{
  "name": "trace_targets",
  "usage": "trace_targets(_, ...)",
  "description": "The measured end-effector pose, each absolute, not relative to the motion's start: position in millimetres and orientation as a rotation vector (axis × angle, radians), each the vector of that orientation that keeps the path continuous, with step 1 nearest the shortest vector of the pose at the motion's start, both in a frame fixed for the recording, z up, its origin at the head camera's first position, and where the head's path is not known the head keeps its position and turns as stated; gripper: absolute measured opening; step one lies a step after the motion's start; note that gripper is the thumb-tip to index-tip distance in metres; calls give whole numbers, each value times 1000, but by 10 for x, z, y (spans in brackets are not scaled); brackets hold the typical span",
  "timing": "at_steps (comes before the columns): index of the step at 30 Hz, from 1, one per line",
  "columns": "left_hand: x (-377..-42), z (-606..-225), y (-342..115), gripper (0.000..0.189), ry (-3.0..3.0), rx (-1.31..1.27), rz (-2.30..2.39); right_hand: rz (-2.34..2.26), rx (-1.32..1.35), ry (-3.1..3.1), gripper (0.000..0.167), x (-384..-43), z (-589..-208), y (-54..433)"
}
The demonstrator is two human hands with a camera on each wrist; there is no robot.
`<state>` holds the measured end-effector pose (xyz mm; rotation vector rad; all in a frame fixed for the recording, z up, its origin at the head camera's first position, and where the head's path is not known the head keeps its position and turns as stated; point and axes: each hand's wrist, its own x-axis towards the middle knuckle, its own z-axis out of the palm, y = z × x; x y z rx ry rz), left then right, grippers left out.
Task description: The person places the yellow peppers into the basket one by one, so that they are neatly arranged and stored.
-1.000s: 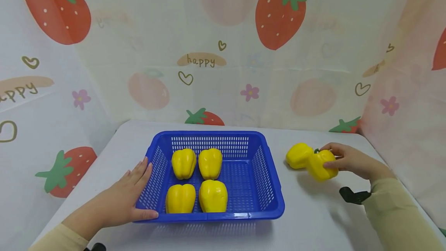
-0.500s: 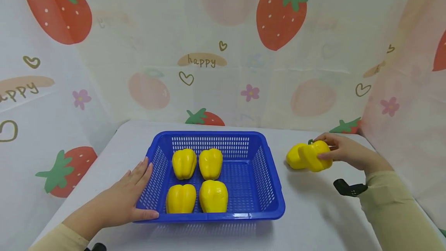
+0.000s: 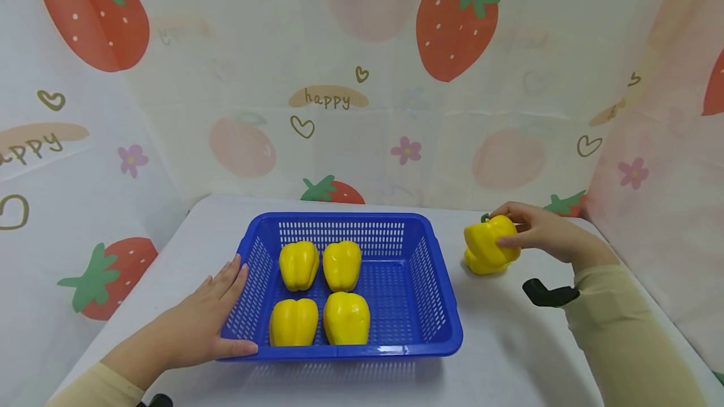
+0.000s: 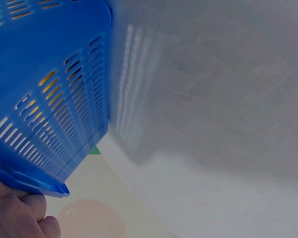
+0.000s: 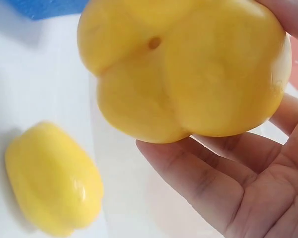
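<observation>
At the right of the head view my right hand (image 3: 548,234) holds a yellow bell pepper (image 3: 489,237) with a green stem, thumb on its near side and fingers behind. It is clear of the table and mostly covers a second yellow bell pepper (image 3: 479,265). The right wrist view shows the held pepper's lobed underside, with the other pepper (image 5: 54,178) lying apart below. My left hand (image 3: 195,322) rests on the left rim of a blue plastic basket (image 3: 396,350), its fingers extended and thumb along the front rim. Several yellow bell peppers (image 3: 298,265) sit in the basket's left and middle part.
The basket stands on a white table (image 3: 498,344) between my hands, with bare floor in its right part. A cloth backdrop (image 3: 362,143) printed with strawberries and hearts surrounds the table. Dark straps or mounts show at both sleeves, such as the black piece (image 3: 548,294) at the right.
My right hand has carried the held bell pepper left and slightly away from me, over the pepper on the table. The left hand and basket stay put.
</observation>
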<state>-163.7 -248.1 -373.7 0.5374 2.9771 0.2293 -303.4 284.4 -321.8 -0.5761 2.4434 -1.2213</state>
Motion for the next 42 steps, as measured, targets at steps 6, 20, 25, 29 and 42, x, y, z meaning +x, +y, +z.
trace_targets(6, -1630, -3749, -2482, 120, 2995, 548, 228, -1259, -649, 2418, 40, -3081, -3189, 2643)
trace_targets(20, -1633, -3755, -2480, 120, 2994, 544, 229, -1236, -710, 2413, 42, -3162, -3204, 2137)
trace_targets(25, -1636, -3764, -2481, 120, 2999, 550, 222, -1273, -732, 2382, 43, -3171, -3218, 1953)
trace_targets(29, -1641, -3779, -2489, 120, 3001, 549, 217, -1309, -730, 2332, 43, -3190, -3248, 1816)
trace_targets(42, -1635, -3769, -2487, 120, 2987, 535, 226, -1379, -616, 2227, 43, -3281, -3433, 1469)
